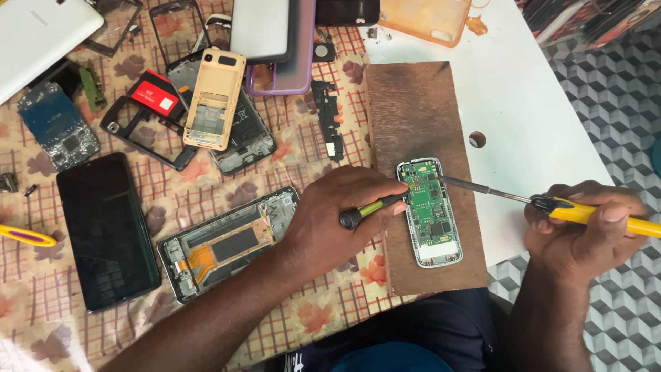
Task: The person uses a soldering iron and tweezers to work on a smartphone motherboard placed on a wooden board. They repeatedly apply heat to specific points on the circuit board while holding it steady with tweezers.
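head view: the person is sitting at a cluttered repair table and is working on a small opened phone (pixel 432 212), which is lying face down with its green circuit board exposed on a brown wooden board (pixel 420 124). the left hand (pixel 330 220) is closing narrowly around a small black-and-green tool (pixel 372 207), whose tip is touching the left edge of the circuit board. the right hand (pixel 585 224) is gripping the yellow handle of a soldering iron (pixel 551 202), and its metal tip is reaching the upper right corner of the phone. the wooden board is lying half on a checked floral tablecloth (pixel 303 138) and half on a white surface (pixel 523 89). just left of the left hand a dismantled phone frame (pixel 227 242) is lying, with a black screen panel (pixel 107 231) beside it. further back, a beige phone housing (pixel 215 98) is resting on other parts.
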